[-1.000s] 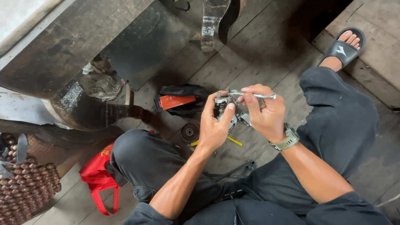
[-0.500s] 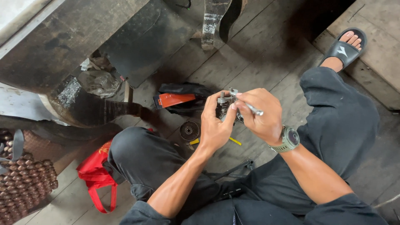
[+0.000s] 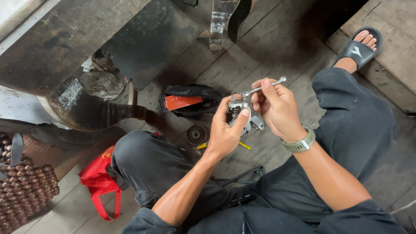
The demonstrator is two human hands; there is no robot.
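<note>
I sit on a wooden floor with both hands raised over my knees. My left hand [image 3: 225, 130] grips a small grey metal tool head [image 3: 242, 113] from the left, thumb on its top. My right hand [image 3: 277, 108] pinches a thin silver wrench [image 3: 264, 88] whose near end sits on the top of the metal part, its far end pointing up and right. A grey-green watch [image 3: 300, 143] is on my right wrist.
A black tool with an orange-red panel [image 3: 188, 102] lies on the boards beyond my hands. A round dark disc [image 3: 197, 134] and a yellow-handled tool [image 3: 242, 145] lie below them. A red bag [image 3: 99, 182] is by my left knee, and my sandalled foot [image 3: 359, 47] is at top right.
The wrench has swung in my right hand, its free end going from level to down-right to up-right. The left hand keeps its hold on the metal part.
</note>
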